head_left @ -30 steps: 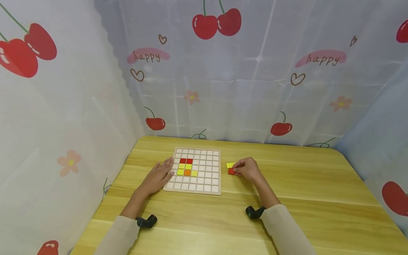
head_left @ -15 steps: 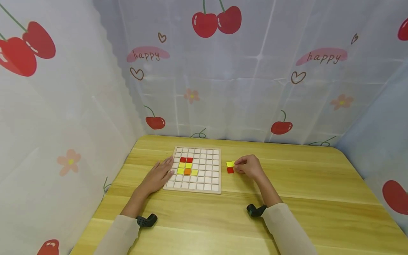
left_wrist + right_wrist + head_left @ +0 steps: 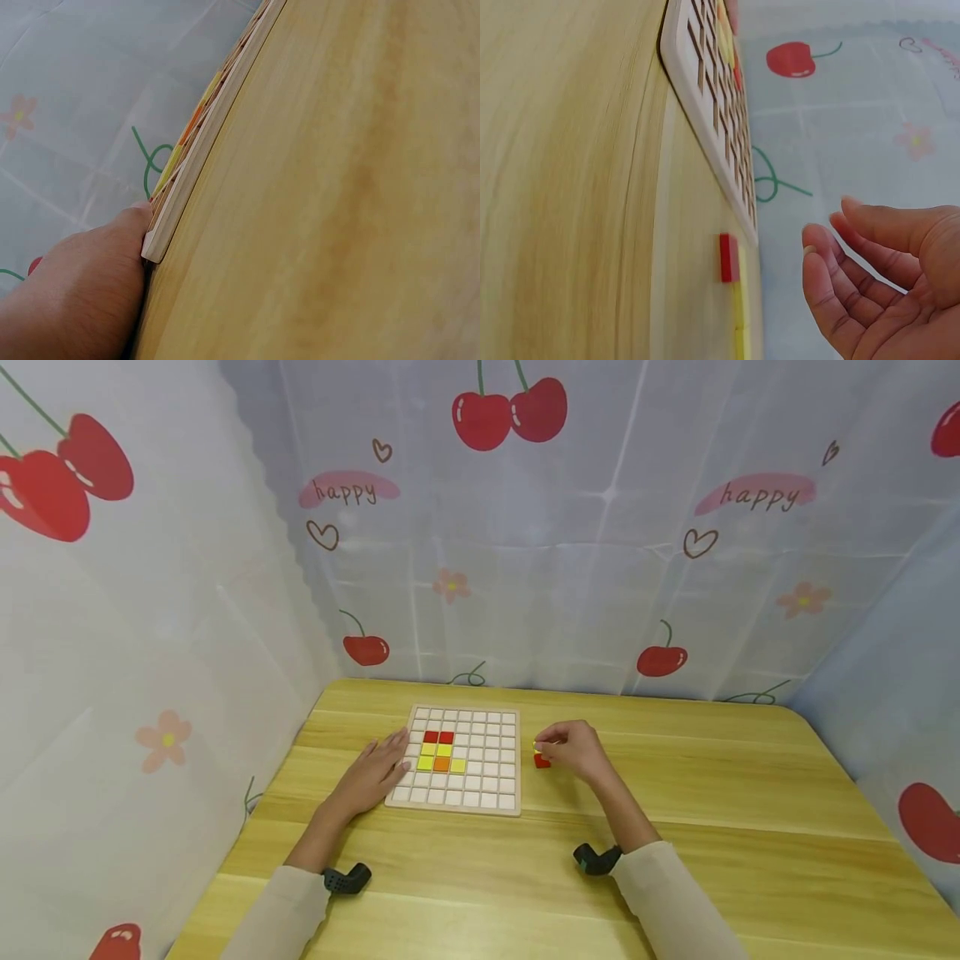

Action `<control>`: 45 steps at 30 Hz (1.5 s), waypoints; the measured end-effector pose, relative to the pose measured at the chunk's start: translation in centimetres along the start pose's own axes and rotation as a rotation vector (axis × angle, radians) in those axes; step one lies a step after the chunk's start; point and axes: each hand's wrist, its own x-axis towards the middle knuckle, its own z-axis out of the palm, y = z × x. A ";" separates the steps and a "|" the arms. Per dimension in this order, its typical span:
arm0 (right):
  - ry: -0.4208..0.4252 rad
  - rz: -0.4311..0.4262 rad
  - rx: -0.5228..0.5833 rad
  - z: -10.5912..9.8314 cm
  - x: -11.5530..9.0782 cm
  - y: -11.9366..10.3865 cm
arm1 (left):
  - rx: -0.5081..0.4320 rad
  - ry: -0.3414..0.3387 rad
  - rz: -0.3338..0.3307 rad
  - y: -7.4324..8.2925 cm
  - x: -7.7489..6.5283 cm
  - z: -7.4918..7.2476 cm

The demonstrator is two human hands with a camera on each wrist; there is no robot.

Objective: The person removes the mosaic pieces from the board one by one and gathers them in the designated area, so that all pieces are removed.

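A square wooden grid board [image 3: 491, 812] lies on the table, with red tiles [image 3: 431, 737], yellow tiles [image 3: 444, 750] and an orange tile [image 3: 441, 764] set in its cells. My left hand [image 3: 372, 774] lies along the board's left edge, fingers extended; in the left wrist view its thumb is at the frame. To the right of the board is a loose red tile [image 3: 728, 258], beside yellow tiles [image 3: 741, 322]. Over these my right hand [image 3: 576, 750] hovers, largely hiding the yellow. In the right wrist view its fingers [image 3: 825, 289] curve loosely, nothing between thumb and fingertips.
The wood-grain table [image 3: 465, 885] spreads in front of the board and to the right. Cherry-patterned curtains [image 3: 525, 552] hang behind it and at both sides. A black wrist camera [image 3: 597, 859] sits on the right wrist, another black camera [image 3: 348, 879] on the left.
The loose red tile has shifted slightly left, under the yellow one. My right hand has let go of it and moved left and away, over the yellow. My left hand stays put.
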 end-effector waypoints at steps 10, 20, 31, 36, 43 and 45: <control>-0.043 -0.092 -0.017 2.7 -0.8 -1.3 | -0.004 0.003 0.003 0.0 -0.2 0.5; -0.093 -0.117 -0.032 5.7 -0.2 -2.5 | -0.003 -0.002 0.000 0.0 -0.1 0.4; -0.106 -0.175 -0.052 8.6 0.8 -2.8 | 0.008 -0.007 -0.007 0.0 -0.1 0.1; -0.121 -0.155 -0.067 9.4 1.3 -2.5 | 0.014 -0.008 -0.008 -0.1 0.0 0.1; -0.150 -0.168 -0.062 10.2 1.6 -2.6 | 0.016 -0.004 -0.004 -0.2 0.0 0.0; -0.155 -0.167 -0.059 10.3 1.7 -2.7 | 0.016 -0.007 -0.004 -0.2 0.0 0.0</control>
